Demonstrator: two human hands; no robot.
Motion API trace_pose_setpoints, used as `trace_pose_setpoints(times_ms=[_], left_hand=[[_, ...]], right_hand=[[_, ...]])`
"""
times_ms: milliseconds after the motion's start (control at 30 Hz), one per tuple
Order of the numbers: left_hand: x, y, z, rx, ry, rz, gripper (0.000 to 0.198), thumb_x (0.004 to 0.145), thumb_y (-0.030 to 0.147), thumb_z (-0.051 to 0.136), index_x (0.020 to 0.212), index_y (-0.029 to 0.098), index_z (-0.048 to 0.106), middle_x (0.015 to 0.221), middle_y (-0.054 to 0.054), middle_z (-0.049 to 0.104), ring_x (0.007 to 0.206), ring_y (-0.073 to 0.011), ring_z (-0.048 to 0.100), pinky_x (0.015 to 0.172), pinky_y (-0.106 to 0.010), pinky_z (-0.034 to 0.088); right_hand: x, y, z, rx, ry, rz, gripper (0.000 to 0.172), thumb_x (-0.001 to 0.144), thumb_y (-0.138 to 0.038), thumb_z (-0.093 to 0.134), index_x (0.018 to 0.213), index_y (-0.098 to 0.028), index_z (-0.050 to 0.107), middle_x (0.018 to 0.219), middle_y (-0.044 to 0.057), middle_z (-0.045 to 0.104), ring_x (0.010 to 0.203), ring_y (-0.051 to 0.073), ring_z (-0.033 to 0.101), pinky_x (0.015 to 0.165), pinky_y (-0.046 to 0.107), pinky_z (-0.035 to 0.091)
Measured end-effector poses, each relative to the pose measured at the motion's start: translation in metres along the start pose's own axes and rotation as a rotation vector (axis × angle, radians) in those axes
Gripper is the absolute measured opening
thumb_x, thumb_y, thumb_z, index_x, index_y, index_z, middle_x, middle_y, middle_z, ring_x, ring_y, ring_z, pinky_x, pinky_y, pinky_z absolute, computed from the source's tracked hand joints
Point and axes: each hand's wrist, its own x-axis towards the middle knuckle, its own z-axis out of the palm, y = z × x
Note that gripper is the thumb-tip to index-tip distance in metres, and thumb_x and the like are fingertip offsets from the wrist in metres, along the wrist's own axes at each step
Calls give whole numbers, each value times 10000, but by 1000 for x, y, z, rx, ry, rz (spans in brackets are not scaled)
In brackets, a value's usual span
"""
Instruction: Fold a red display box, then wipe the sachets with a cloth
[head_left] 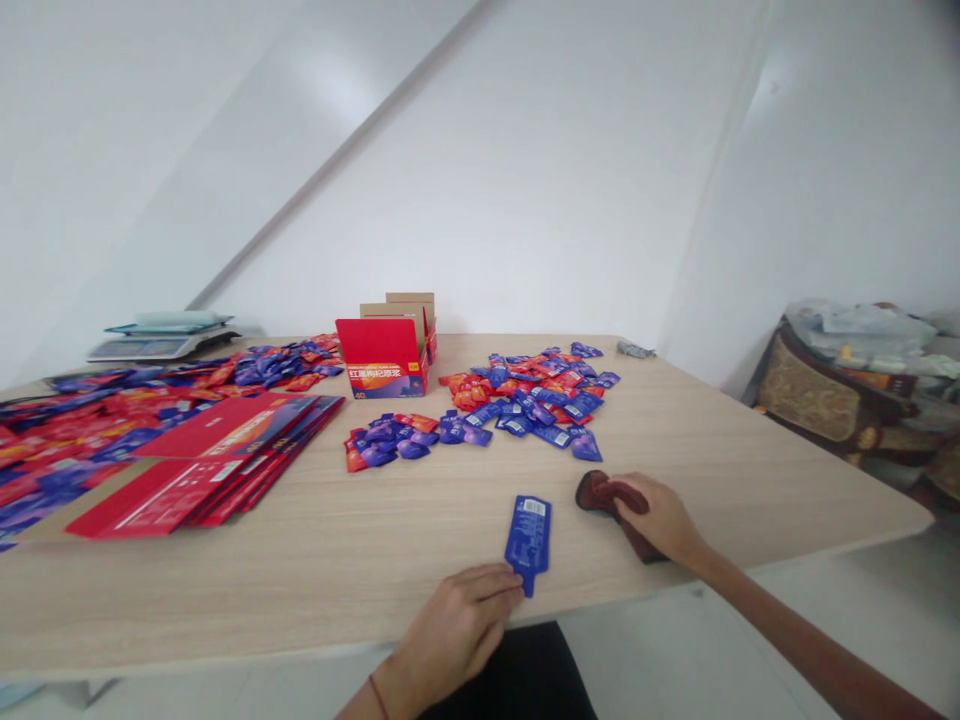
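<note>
Behind pouch (529, 540), maroon cloth (596, 492): sachet piles (532, 395), red box (382, 370).

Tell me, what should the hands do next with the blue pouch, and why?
Probably the left hand should pinch the pouch and lift it: its fingers just touch the narrow end, and the pouch lies flat on the table. The right hand is busy holding a dark red thing.
</note>
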Motion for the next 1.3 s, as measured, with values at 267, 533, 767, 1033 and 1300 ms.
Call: trace_pose_setpoints(times_ms=[267, 533, 767, 1033, 1300], left_hand=[[0, 3, 0, -13, 35, -19, 398, 984, 136, 521, 1344, 234, 658, 1365, -57, 697, 1258, -200, 662, 1138, -333, 502], [2, 5, 1, -57, 2, -85, 332, 1004, 123, 481, 1246, 232, 680, 1176, -56, 742, 1083, -207, 712, 996, -310, 562], [2, 5, -1, -74, -11, -72, 362, 993, 109, 479, 1285, 227, 658, 1204, -56, 734, 1111, -203, 704, 1021, -307, 549], [-2, -1, 3, -30, 19, -32, 409, 988, 125, 513, 1362, 226, 644, 1409, -50, 668, 1285, -193, 642, 1150, -316, 486], [-1, 0, 3, -7, 31, -19, 408, 974, 124, 537, 1346, 236, 662, 1389, -48, 686, 1272, -192, 658, 1144, -328, 498]], right_hand=[[13, -103, 15, 273, 170, 4, 244, 899, -341, 635, 1108, -248, 718, 1108, 65, 772, 1015, 256, 722, 933, 390, 568], [-9, -181, 48, 172, -199, -313, 288, 817, -80, 624, 1013, -263, 730, 1046, 35, 732, 1029, 227, 629, 932, 364, 508], [-3, -173, 63, -12, -357, -322, 223, 817, -86, 627, 926, -261, 711, 1035, 30, 658, 1034, 220, 572, 884, 328, 460], [37, -144, 62, -181, -333, -219, 197, 854, -109, 624, 957, -242, 728, 1047, 45, 658, 1029, 221, 569, 882, 323, 423], [51, -114, 57, -119, -169, -93, 197, 856, -101, 596, 951, -214, 727, 1014, 54, 683, 1007, 227, 605, 924, 342, 449]])
